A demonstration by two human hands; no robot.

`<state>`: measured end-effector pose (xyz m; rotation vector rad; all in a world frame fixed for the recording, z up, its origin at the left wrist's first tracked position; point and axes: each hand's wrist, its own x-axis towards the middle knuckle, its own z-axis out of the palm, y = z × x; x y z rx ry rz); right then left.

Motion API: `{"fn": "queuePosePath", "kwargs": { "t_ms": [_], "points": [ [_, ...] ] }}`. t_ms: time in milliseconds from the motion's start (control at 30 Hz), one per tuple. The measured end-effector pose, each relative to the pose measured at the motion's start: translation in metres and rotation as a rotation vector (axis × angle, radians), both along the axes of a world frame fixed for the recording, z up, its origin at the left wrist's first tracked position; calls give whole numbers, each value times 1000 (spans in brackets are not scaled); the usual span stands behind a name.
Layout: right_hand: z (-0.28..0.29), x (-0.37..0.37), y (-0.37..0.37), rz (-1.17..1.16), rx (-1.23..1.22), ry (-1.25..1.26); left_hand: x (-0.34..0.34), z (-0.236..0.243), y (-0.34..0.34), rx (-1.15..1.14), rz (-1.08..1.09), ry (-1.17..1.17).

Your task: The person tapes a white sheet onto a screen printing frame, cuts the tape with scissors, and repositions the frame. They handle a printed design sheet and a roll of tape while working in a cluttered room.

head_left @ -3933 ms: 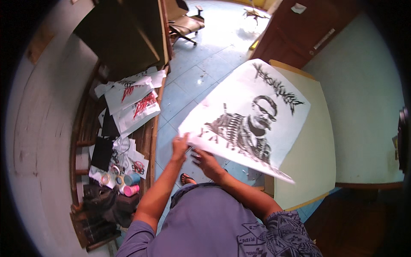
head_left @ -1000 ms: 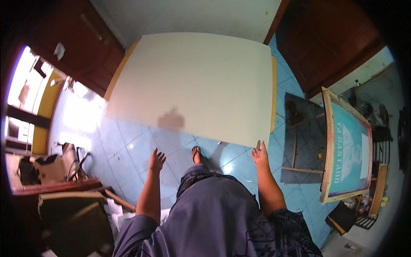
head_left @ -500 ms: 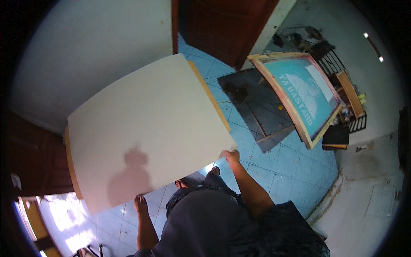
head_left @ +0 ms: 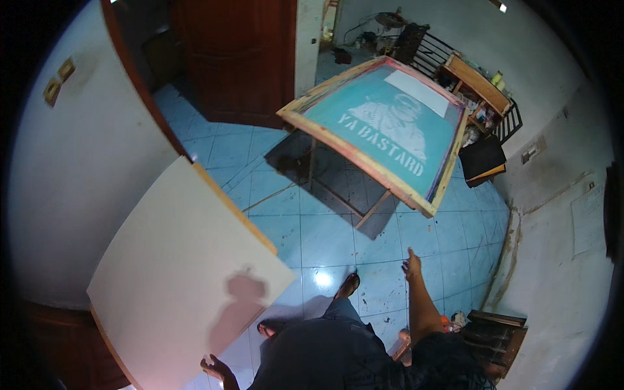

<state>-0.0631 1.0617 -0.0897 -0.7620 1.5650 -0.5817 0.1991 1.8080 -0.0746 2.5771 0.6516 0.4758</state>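
A large white sheet point(head_left: 162, 273) lies on a flat support whose yellow-brown wooden edge point(head_left: 237, 209) shows along its far right side. At the sheet's near edge is my left hand point(head_left: 218, 370), fingers apart and nothing in them; whether it touches the sheet I cannot tell. Away from the sheet, my right hand point(head_left: 412, 265) reaches forward over the tiles with its fingers stretched out, holding nothing. Beyond it stands a screen printing frame point(head_left: 357, 158) of paint-stained wood, raised at a slant, with teal mesh point(head_left: 344, 101) and a pale figure with lettering.
Under the printing frame are a dark panel point(head_left: 374, 224) and thin wooden legs on the blue tiled floor point(head_left: 325, 240). A brown door point(head_left: 240, 65) stands at the back. Wooden shelving point(head_left: 478, 81) lines the right rear, and a dark wooden piece point(head_left: 497, 335) sits near my right.
My right hand has let go of the sheet's corner and moved right. My left hand has opened near the edge. My view has turned right, bringing the printing frame toward the middle.
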Motion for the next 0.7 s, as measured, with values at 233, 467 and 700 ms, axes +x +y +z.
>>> {"fn": "queuePosePath", "kwargs": {
  "t_ms": [233,467,700],
  "points": [
    [4,-20,-143,-49,-53,-36,37,54,-284,-292,-692,-17],
    [-3,28,-204,20,-33,-54,26,114,-458,-373,-1039,165],
    [6,36,-214,-25,-71,-126,62,59,-489,-251,-1220,239]
  ]
}}
